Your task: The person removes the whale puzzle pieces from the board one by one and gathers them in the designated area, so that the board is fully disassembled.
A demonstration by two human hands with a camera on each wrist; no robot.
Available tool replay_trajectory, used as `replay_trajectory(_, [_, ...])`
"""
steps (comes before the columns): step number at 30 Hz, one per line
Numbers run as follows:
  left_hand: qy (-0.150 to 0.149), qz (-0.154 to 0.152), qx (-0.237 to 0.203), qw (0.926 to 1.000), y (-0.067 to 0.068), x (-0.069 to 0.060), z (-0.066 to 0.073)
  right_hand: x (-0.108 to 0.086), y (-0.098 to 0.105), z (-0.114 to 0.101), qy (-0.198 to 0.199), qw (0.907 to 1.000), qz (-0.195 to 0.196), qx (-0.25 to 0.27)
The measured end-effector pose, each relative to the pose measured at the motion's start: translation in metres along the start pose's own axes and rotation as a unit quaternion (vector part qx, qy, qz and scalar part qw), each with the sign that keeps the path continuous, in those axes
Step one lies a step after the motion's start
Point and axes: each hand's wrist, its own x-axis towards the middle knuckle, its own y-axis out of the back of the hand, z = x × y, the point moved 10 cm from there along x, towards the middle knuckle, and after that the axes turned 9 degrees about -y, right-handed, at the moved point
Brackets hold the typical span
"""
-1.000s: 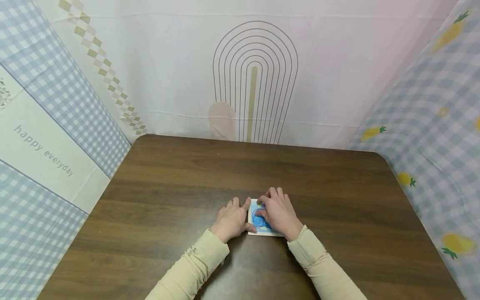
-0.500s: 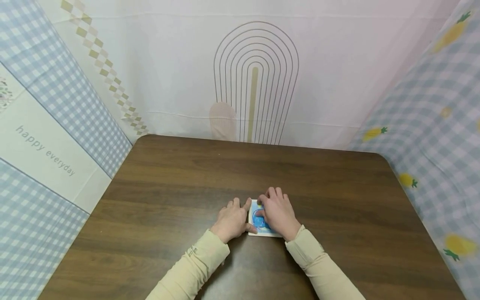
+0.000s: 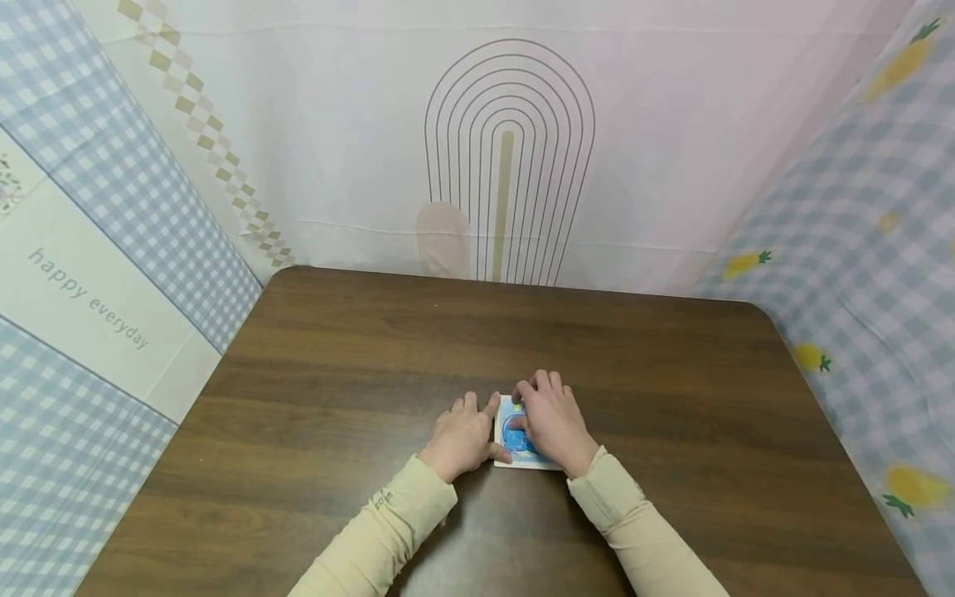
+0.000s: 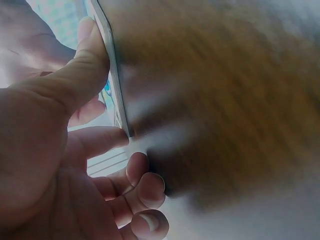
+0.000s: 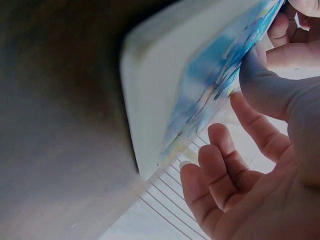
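Observation:
A small flat board (image 3: pixel 518 458) with a white border and a blue picture lies on the table in the head view. My left hand (image 3: pixel 457 439) steadies its left side: the thumb (image 4: pixel 90 55) rests on the near corner and the index finger touches the far corner. The other left fingers are bent loosely beside it. From the right, my right hand (image 3: pixel 555 423) covers much of the picture (image 5: pixel 207 75). Its thumb and index fingertip touch the picture a little apart; no separate piece shows between them. The remaining right fingers (image 5: pixel 200 175) hang loosely curled.
The dark brown wooden table (image 3: pixel 358 348) extends around the board on all sides. Behind it hangs a white cloth (image 3: pixel 351 149) with printed arches. Checked cloths flank the left (image 3: pixel 89 116) and right (image 3: pixel 836 249) sides.

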Motion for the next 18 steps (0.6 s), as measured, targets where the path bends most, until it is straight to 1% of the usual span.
replay_trajectory(7, [-0.001,0.0,0.002,1.0,0.0,0.0002,0.0004,0.0008,-0.0013,0.0027,-0.012,0.9994,-0.01,0.032])
replay_trajectory(18, [0.001,0.0,-0.004,1.0,0.0007,-0.0004,-0.0005,0.0014,-0.0014,0.0017,-0.009,0.9991,-0.009,0.039])
